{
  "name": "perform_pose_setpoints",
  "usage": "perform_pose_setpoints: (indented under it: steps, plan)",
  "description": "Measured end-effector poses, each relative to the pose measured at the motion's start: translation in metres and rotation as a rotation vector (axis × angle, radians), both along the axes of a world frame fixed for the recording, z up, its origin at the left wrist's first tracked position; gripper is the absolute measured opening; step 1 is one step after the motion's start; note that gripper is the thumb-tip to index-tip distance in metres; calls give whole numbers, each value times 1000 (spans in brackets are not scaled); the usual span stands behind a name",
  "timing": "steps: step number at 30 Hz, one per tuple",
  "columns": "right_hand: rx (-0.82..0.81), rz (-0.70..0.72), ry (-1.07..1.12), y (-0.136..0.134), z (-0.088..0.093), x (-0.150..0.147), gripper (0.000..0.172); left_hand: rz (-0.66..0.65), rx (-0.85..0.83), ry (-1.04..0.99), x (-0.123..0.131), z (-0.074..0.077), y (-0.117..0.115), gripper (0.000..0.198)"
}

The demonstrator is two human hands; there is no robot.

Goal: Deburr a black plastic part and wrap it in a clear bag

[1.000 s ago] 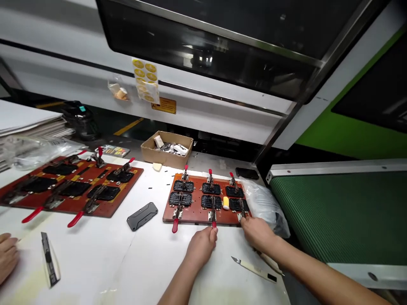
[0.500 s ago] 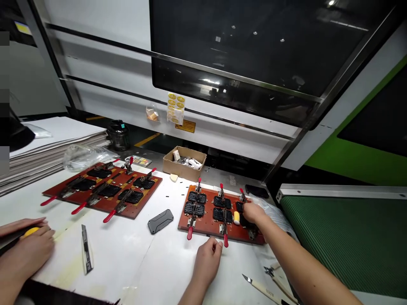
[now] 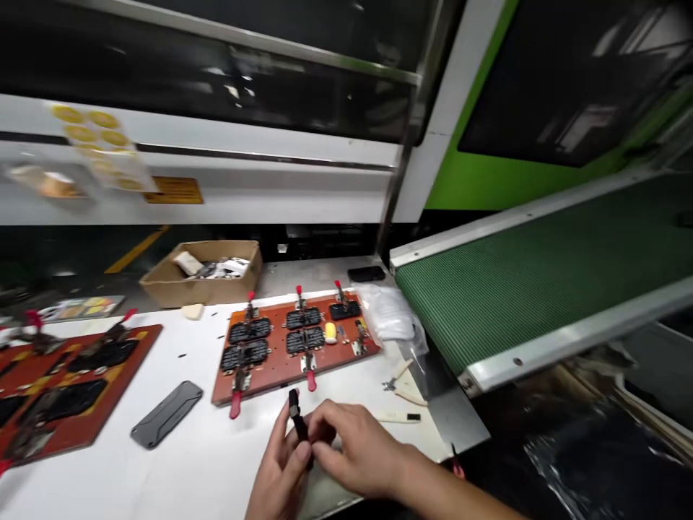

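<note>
Both hands are pinching a small black part between them: the left hand is gripping it from below, the right hand is closing its fingers beside it. The part is standing just in front of the red fixture board, above bare white desk. The desk's front edge is lying close under the wrists. The part's lower end is hidden by fingers.

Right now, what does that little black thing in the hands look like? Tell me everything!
The small black plastic part is dark, narrow and flat-looking, standing nearly upright with its top end poking above the fingers. It is blurry, so fine details cannot be made out. The left hand and the right hand both pinch its lower half, above the white table, just in front of the reddish-brown clamp board.
</note>
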State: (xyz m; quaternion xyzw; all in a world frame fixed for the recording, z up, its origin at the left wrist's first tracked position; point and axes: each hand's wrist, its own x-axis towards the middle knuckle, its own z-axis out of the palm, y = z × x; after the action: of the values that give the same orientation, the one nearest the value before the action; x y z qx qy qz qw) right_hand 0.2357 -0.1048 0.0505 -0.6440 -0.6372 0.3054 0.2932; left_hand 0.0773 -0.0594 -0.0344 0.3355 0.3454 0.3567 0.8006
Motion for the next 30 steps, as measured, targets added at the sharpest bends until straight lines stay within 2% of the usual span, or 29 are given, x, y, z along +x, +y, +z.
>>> perform_pose_setpoints:
  steps: [2,5,8,11,15,19,22,26,30]
  plan:
    - [-16,-26,1,-25,-9,8,26,-38,-117,17,-7,3,-16,93]
    - [-110,-258,-187,-46,-18,60,26,-87,-179,49,-14,5,-33,85]
    - [-190,-484,-355,-45,-33,120,41,-98,-161,69,-9,7,-39,77]
    - [-272,-535,-472,-32,-54,156,47,-98,-114,82,0,11,-36,69]
    - [-289,-506,-545,-21,-76,164,19,-88,-88,91,4,10,-32,68]
    - [-198,-536,-590,-23,-81,162,14,-58,-118,82,-5,2,-33,75]
    - [-68,-589,-604,-23,-78,164,17,-54,-149,48,-11,-3,-31,78]
    - [108,-541,-586,-12,-77,168,17,-72,-161,13,-14,-10,-26,80]
    - [247,-478,-585,5,-80,169,37,-86,-176,-24,-17,-20,-23,86]
